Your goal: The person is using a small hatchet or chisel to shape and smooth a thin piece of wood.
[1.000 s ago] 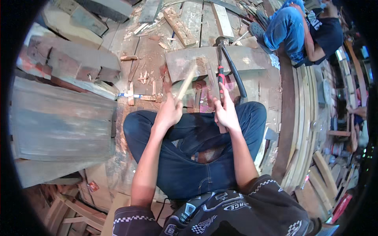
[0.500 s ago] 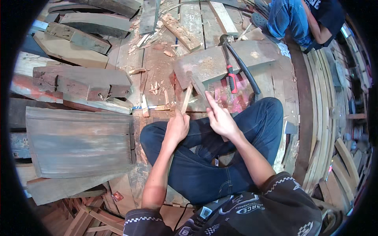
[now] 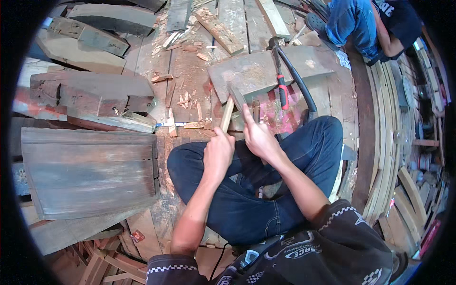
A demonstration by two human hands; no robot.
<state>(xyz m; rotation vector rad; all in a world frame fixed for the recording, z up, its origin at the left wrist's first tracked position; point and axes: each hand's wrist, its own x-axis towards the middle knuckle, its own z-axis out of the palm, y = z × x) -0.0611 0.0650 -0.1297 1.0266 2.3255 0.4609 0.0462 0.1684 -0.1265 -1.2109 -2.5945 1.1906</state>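
My left hand [image 3: 219,151] is closed around a pale wooden stick [image 3: 228,112], held upright at a slant over my crossed legs. My right hand [image 3: 261,140] grips a greyish-brown flat strip [image 3: 236,97], index finger stretched along it. The upper ends of both pieces meet or nearly meet at the near edge of a thick, weathered block [image 3: 251,71]. On and beside that block lie a tool with a red-and-black handle [image 3: 283,97] and a hammer-like tool [image 3: 304,92] with a long black handle.
Weathered timber pieces [image 3: 85,90] and a wide grey board [image 3: 90,171] are at my left. Wood chips [image 3: 185,99] litter the plank floor. Long stacked planks [image 3: 384,133] run along my right. Another person [image 3: 351,26] in jeans sits at the upper right.
My right hand has left the red-handled tool's side and swung inward, bringing its strip against or close to the stick. My left hand has shifted slightly lower. The view has moved too.
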